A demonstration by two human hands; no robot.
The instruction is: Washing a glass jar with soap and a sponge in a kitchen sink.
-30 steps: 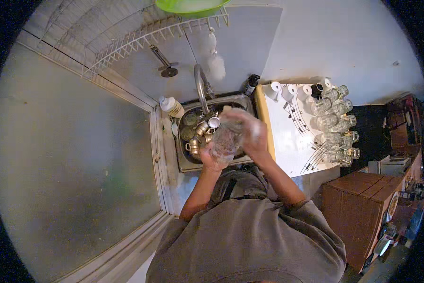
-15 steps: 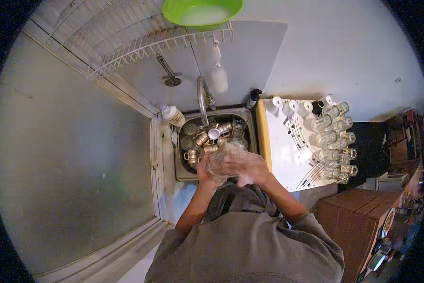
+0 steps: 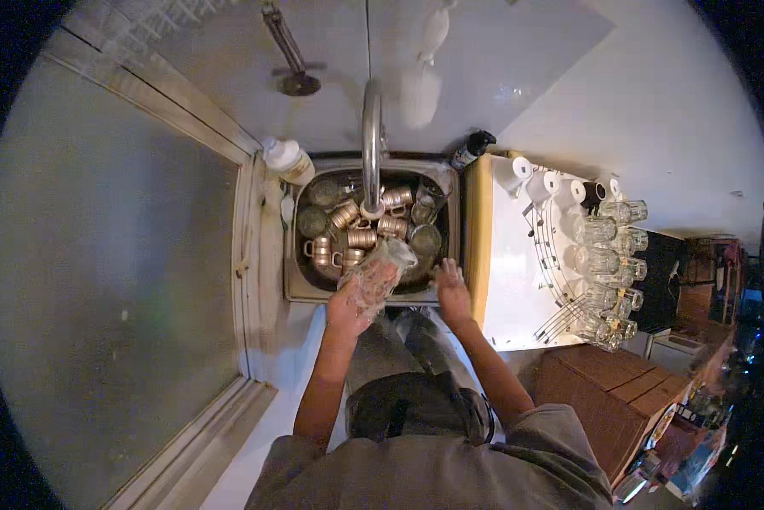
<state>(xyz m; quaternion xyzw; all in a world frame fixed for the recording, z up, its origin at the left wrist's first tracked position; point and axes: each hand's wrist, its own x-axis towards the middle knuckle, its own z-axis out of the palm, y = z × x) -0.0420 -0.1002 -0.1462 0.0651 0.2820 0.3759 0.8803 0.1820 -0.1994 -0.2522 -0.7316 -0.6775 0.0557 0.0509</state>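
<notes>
My left hand [image 3: 349, 308] grips a clear glass [image 3: 380, 270], tilted and coated with suds, over the near side of the sink [image 3: 348, 296]. A little to its right, my right hand [image 3: 452, 296] is apart from the glass, at the sink's near right corner. Its fingers are stretched forward and slightly blurred, with nothing seen in them. Inside the basin lie several copper-coloured mugs [image 3: 361, 237] and some clear glasses [image 3: 426, 240]. Above them arches the metal faucet [image 3: 372, 144]; whether water runs from it I cannot tell.
A white bottle [image 3: 288, 161] stands at the sink's back left corner, a dark bottle [image 3: 474, 150] at its back right. The white worktop [image 3: 514, 280] on the right bears white cups [image 3: 515, 174] and several glass mugs [image 3: 599, 259]. A window [image 3: 127, 280] fills the left side.
Both hands were together around the sudsy glass. My right hand has come off it and moved right, while the left keeps hold. The view has tipped lower and closer over the sink.
</notes>
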